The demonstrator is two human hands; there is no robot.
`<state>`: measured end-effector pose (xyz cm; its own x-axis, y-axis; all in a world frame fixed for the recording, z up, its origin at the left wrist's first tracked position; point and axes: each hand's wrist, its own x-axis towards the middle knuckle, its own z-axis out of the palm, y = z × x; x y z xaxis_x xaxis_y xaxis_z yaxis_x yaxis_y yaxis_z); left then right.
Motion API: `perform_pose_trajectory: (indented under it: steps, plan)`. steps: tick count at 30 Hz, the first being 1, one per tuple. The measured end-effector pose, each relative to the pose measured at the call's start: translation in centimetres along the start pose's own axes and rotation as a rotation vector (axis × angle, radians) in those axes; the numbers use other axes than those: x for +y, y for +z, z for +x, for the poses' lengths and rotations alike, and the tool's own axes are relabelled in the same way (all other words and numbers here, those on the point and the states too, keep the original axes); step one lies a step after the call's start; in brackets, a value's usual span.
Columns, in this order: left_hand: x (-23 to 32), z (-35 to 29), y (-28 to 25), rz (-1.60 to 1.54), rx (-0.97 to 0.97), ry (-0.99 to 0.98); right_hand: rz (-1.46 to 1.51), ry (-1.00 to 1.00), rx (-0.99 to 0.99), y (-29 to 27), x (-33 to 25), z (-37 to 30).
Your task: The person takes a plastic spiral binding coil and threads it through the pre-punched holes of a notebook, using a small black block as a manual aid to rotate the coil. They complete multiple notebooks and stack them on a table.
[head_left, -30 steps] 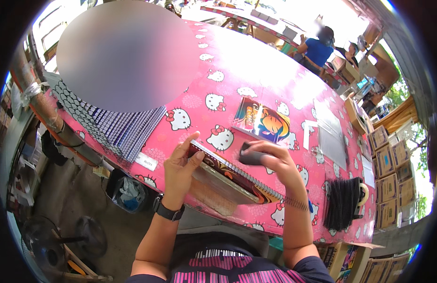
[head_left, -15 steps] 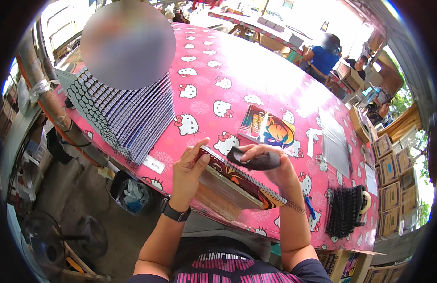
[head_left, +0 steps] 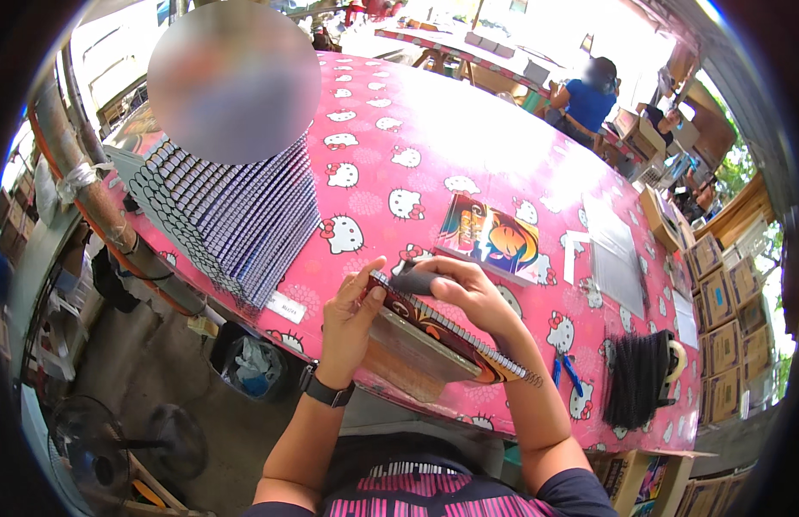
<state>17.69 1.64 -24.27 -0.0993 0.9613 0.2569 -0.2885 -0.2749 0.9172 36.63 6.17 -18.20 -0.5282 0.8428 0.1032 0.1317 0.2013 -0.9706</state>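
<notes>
My left hand [head_left: 348, 323] pinches the left end of a dark red patterned notebook [head_left: 434, 326] between thumb and fingers. A metallic-looking spiral coil [head_left: 481, 339] runs along its upper edge, with a short tail past the right end. My right hand [head_left: 470, 297] grips a dark grey, oblong, soft-looking pad [head_left: 414, 280] and holds it against the coil near the left end. Below the notebook is a brown wooden block [head_left: 404, 372] at the table's near edge. Beyond my hands lies a block of bright cartoon-printed covers [head_left: 494, 237].
A tall stack of coil-bound notebooks [head_left: 236, 228] stands at left on the pink table [head_left: 365, 202]. At right are clear sheets [head_left: 617, 271], blue pliers [head_left: 568, 375] and a bundle of black coils [head_left: 630, 379]. A pipe rail [head_left: 128, 246] borders the left. Co-workers sit far off.
The pad in my right hand has moved left along the coil, toward my left hand. The coil's loose tail at the right end is shorter. My left hand keeps its hold.
</notes>
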Motion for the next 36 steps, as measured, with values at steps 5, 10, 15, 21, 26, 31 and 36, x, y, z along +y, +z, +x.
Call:
perform_pose_trajectory:
  steps: [5,10,15,21,26,31,36]
  plan:
    - [1.0,0.6,1.2,0.042,-0.063,-0.057,-0.930,0.184,0.054,-4.4,6.9,-3.5]
    - [4.0,0.8,2.4,0.268,-0.160,0.265,-0.459,-0.199,0.078,-3.3,-4.2,-5.3]
    - [6.3,-0.3,6.8,0.338,-0.266,0.456,-0.550,-0.401,0.229,-0.2,-9.4,-8.2]
    - [6.7,-1.4,7.9,0.107,-0.210,0.315,-0.471,-0.457,0.307,0.2,-9.2,-9.0]
    - [6.1,-1.1,7.0,0.153,-0.303,0.399,-0.482,-0.426,0.214,-0.3,-9.4,-8.9]
    - [5.6,-1.2,5.6,0.216,-0.275,0.362,-0.706,-0.523,0.279,0.8,-9.4,-8.0]
    - [7.0,-0.1,6.3,0.309,-0.271,0.376,-0.709,-0.487,0.320,0.3,-10.9,-7.8]
